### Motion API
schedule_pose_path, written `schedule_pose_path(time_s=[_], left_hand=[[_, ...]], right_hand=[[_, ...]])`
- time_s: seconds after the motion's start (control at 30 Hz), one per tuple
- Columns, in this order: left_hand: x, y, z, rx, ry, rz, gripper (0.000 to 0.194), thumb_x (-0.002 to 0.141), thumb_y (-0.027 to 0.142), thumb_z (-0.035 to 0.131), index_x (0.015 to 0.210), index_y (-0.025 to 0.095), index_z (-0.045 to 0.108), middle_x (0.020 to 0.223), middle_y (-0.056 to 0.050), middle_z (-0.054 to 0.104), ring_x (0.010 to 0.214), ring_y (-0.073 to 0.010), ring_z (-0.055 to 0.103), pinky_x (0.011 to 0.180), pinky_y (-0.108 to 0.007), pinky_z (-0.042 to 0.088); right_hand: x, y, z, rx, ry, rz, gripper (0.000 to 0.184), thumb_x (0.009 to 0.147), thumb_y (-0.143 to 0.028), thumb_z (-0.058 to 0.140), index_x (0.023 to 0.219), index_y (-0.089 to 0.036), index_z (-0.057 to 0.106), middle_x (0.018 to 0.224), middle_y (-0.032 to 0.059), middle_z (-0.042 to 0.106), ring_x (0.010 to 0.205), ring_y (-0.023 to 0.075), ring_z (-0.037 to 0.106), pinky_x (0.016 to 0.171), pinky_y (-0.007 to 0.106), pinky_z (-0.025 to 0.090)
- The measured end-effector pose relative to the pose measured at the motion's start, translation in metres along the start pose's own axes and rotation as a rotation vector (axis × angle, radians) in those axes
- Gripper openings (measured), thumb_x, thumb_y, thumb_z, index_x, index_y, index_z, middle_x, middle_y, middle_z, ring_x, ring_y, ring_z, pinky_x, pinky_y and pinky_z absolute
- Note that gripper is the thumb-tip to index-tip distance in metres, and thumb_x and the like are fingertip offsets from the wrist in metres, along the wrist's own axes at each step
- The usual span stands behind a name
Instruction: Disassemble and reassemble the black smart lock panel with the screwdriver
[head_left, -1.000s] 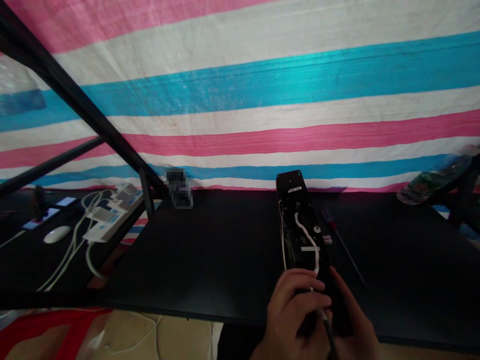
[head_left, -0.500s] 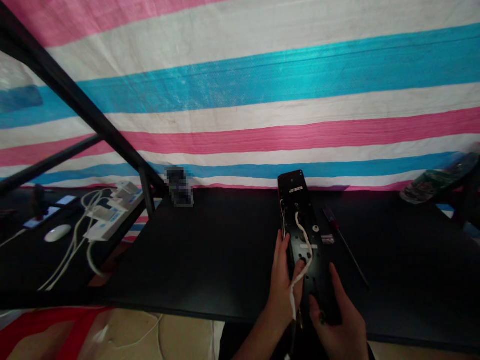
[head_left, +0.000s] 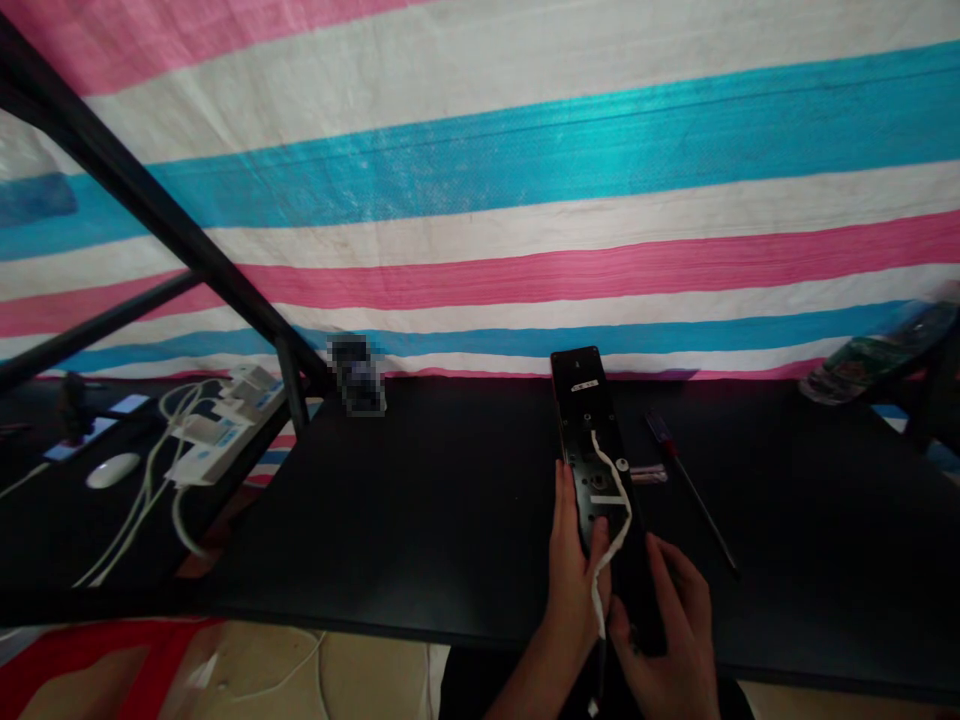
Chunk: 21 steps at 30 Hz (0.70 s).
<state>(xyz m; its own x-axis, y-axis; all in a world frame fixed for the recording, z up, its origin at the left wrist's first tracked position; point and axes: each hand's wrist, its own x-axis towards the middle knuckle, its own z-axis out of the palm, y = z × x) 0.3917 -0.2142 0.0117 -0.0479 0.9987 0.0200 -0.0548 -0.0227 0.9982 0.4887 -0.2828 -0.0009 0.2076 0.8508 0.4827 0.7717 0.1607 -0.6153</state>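
Observation:
A long black panel (head_left: 579, 400), which looks like one half of an electronic door lock, lies lengthwise away from me, its back with screws and labels facing up. My left hand (head_left: 574, 580) grips its left edge, thumb on the back face. On the lower right, my right hand (head_left: 671, 635) holds the near end between thumb and fingers. A white-sleeved cable (head_left: 620, 530) comes out of the panel's middle, runs past my left thumb and hangs over the near end to a small white plug (head_left: 594, 707). To the right lies a screwdriver (head_left: 690, 485), tip towards me.
Beside the panel on the black table (head_left: 412, 500) is a small clear packet (head_left: 649, 474). A plastic bottle (head_left: 847, 368) lies at the back right; a blurred-out object (head_left: 358, 375) stands at the back left. Left of a black frame bar (head_left: 165, 215) are a power strip (head_left: 217, 445) with cables and a white mouse (head_left: 114, 470).
The panel has tilted and shifted slightly left at its far end. My right hand has moved a little left with it, its fingers bent further around the near end. The cable's plug end has swung right.

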Motion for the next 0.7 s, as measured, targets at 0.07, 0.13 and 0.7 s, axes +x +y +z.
schedule_pose_path(time_s=[0.07,0.13,0.7], left_hand=[[0.000,0.000,-0.001,-0.001,0.007,0.002,0.069,0.101,0.048,0.052,0.163,0.028,0.028,0.173,-0.004,0.020,0.159,-0.0246,0.017,0.130,-0.039,0.015],[-0.001,0.000,-0.002,0.016,0.010,0.002,0.068,0.101,0.048,0.052,0.162,0.029,0.028,0.173,-0.004,0.021,0.159,-0.0245,0.017,0.130,-0.040,0.015],[0.004,0.001,-0.003,0.098,0.022,0.000,0.056,0.100,0.049,0.053,0.153,0.031,0.049,0.170,-0.008,0.029,0.156,-0.0294,0.030,0.127,-0.044,0.027]], right_hand=[[-0.001,0.003,0.001,0.025,-0.047,0.009,0.074,0.097,-0.031,0.056,0.164,-0.033,0.024,0.160,0.0165,0.033,0.142,0.0420,0.044,0.101,0.062,0.053],[-0.001,0.007,0.001,0.061,-0.128,0.002,0.075,0.099,-0.028,0.052,0.165,-0.033,0.016,0.168,0.0139,0.024,0.149,0.0412,0.035,0.106,0.062,0.050],[0.014,0.008,-0.001,0.160,-0.396,-0.012,0.081,0.099,-0.017,0.047,0.166,-0.032,0.004,0.174,0.0108,0.005,0.157,0.0334,0.015,0.119,0.055,0.037]])
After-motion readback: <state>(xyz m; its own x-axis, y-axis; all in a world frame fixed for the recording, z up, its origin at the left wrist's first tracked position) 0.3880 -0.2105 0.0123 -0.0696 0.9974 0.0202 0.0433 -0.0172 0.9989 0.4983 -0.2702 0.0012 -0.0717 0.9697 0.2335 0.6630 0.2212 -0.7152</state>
